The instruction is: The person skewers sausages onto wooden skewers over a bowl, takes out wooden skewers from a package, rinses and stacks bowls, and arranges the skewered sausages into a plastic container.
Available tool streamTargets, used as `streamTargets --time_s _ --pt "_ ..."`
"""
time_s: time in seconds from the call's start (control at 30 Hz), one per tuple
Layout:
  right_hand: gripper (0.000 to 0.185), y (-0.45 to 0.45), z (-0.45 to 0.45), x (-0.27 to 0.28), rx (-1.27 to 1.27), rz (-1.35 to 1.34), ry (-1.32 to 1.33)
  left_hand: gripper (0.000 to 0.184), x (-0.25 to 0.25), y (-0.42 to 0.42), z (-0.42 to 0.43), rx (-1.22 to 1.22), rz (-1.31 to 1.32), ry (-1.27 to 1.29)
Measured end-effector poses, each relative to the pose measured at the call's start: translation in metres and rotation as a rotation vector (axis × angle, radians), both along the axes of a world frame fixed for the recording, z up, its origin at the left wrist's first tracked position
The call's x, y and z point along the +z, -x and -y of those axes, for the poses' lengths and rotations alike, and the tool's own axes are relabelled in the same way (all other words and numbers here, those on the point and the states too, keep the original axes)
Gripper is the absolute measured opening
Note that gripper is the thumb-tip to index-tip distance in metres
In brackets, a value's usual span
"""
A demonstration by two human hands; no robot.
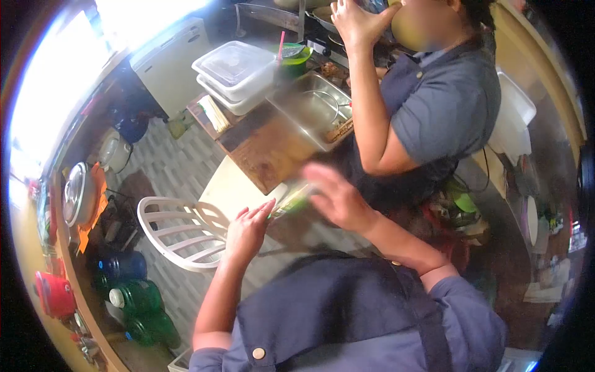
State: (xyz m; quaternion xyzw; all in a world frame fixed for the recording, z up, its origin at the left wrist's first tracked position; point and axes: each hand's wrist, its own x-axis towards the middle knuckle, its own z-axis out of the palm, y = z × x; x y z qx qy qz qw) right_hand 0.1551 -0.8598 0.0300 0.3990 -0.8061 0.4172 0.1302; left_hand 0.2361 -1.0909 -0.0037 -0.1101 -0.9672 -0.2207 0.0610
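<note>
A small clear plastic packet with some green on it spans the gap between my hands, blurred. My left hand has its fingers closed at the packet's left end. Just beyond the packet's other end, my right hand is smeared by motion, its fingers stretched out and the thumb apart. Whether its fingertips touch the plastic is unclear. Below the packet are a pale chair seat and the corner of a wooden board.
Another person in a dark apron stands close on the right, one arm raised. Lidded plastic containers, a bundle of sticks and a metal tray sit ahead. A white chair back and large bottles are at left.
</note>
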Motion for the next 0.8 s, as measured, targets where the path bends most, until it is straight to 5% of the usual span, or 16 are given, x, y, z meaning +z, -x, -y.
streamTargets --time_s 0.1,0.33,0.4,0.47,0.5,0.57,0.7,0.8 --pt "0.021 0.015 0.001 -0.013 0.008 0.221 0.131 0.038 0.007 0.010 -0.003 0.002 -0.014 0.075" --pt "0.024 0.027 0.013 -0.072 -0.108 0.708 0.273 0.039 0.011 0.013 -0.011 0.016 0.013 0.187" --pt "0.022 0.027 0.017 -0.105 0.033 0.850 0.378 0.041 0.007 0.014 -0.014 0.028 0.013 0.187" --pt "0.016 0.028 0.007 -0.120 0.060 1.093 0.135 0.043 0.000 0.016 -0.015 0.007 0.062 0.230" --pt "0.016 0.027 0.006 -0.126 0.061 1.101 0.140 0.038 -0.002 0.019 -0.015 -0.007 0.138 0.248" --pt "0.010 0.031 0.005 -0.139 0.034 0.544 -0.134 0.035 -0.010 0.027 -0.010 -0.043 0.197 0.213" --pt "0.027 0.044 0.007 -0.124 0.025 0.270 0.047 0.023 -0.035 0.064 0.015 0.016 0.276 0.083" --pt "0.039 0.055 -0.006 -0.114 -0.155 0.525 0.016 0.016 -0.063 0.100 0.054 0.111 0.147 0.040"
